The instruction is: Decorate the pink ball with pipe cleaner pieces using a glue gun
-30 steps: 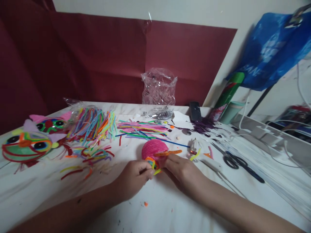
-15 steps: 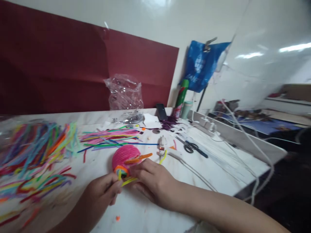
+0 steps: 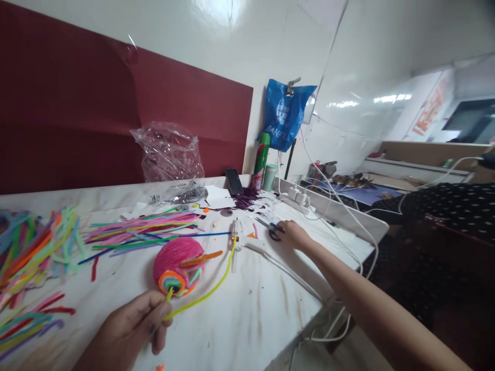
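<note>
My left hand (image 3: 133, 324) is at the near edge of the white table (image 3: 251, 314), fingers pinched on a yellow pipe cleaner (image 3: 204, 293) that arcs away to the right. Just beyond it lies a pink ball wound from pipe cleaners (image 3: 176, 263) with a multicoloured coil at its front and an orange piece across its top. My right hand (image 3: 294, 234) is stretched out to the right, fingers closing over black-handled scissors (image 3: 273, 229); the grip itself is partly hidden.
Loose coloured pipe cleaners (image 3: 143, 226) are spread across the middle and left. A clear plastic bag (image 3: 168, 152), a black phone (image 3: 234, 181), a green spray can (image 3: 261, 159) and a cup stand at the back. White cables and a power strip (image 3: 299, 195) run along the right edge.
The view has swung to the right. My right hand left the pink ball and reached out to the scissors. My left hand kept the yellow pipe cleaner, which now trails free.
</note>
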`<act>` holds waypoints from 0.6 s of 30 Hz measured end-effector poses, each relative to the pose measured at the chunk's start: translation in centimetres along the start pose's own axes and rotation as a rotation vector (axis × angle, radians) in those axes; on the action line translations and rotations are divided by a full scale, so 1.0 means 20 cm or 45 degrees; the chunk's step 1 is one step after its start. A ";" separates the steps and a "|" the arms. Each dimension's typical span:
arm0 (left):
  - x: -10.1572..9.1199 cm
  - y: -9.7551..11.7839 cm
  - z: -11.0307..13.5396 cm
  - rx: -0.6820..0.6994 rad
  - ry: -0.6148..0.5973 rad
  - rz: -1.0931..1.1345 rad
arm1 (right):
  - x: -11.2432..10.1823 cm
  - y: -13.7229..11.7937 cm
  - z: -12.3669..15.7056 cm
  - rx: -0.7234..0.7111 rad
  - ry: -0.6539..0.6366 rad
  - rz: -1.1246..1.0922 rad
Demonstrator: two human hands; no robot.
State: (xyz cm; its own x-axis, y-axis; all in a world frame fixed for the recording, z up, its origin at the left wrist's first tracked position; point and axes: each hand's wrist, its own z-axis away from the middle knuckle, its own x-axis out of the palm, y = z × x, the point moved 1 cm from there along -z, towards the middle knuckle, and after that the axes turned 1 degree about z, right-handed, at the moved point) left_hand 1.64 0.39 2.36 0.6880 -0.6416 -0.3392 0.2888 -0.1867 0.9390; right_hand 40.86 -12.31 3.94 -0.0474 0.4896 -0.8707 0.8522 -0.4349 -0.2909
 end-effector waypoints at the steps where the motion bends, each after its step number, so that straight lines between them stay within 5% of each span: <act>1: 0.00 -0.01 0.00 0.007 -0.034 -0.009 | 0.01 0.00 0.00 -0.018 -0.007 0.016; 10: 0.03 -0.02 0.00 -0.052 0.115 0.196 | 0.04 -0.06 -0.04 -0.067 0.046 0.046; 18: 0.06 0.00 0.02 -0.119 0.099 0.396 | -0.06 0.02 -0.04 0.097 0.174 -0.142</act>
State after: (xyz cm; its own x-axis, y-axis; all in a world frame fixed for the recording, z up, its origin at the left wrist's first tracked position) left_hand 2.19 -0.72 2.06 0.8005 -0.5977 -0.0439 0.1144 0.0805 0.9902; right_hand 41.58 -12.51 5.25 -0.0635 0.6339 -0.7708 0.8034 -0.4257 -0.4163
